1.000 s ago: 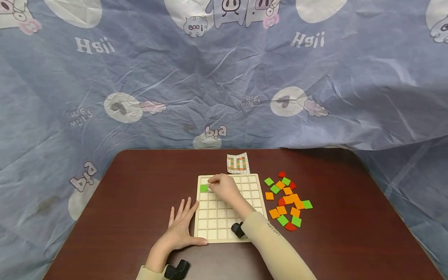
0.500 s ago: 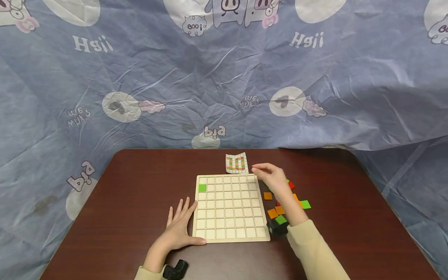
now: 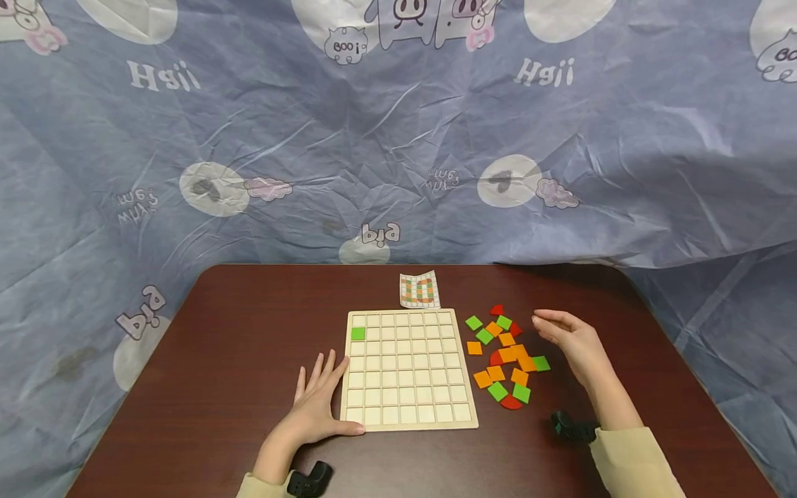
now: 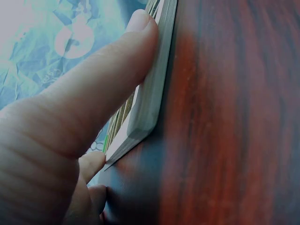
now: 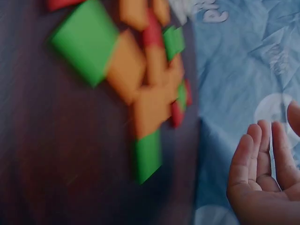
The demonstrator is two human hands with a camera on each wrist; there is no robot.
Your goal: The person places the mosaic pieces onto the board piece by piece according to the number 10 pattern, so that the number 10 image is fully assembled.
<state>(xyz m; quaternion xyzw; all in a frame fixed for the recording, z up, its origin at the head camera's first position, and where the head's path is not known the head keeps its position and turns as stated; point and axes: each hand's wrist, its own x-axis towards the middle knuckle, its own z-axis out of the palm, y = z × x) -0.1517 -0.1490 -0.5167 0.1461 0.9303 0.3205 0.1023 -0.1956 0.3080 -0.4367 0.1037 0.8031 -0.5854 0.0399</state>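
A pale gridded board (image 3: 407,370) lies on the table, with one green square (image 3: 358,333) in its upper left part. The left hand (image 3: 314,411) rests spread at the board's lower left corner, its thumb (image 4: 108,70) along the near edge in the left wrist view. To the right of the loose pieces the right hand (image 3: 575,346) hovers, fingers extended and empty; the right wrist view shows its fingers (image 5: 253,164) apart from the pieces. Green, orange and red pieces, among them an orange square (image 3: 474,348) and a green square (image 3: 540,363), lie scattered right of the board.
A small printed card (image 3: 419,290) with a coloured grid pattern lies just behind the board. Both wrists carry black devices. Behind the dark red-brown table (image 3: 280,304) hangs a blue patterned cloth (image 3: 349,138).
The right hand has moved from over the board's upper left, across the loose pieces, to their right side. The left hand stays at the board's corner.
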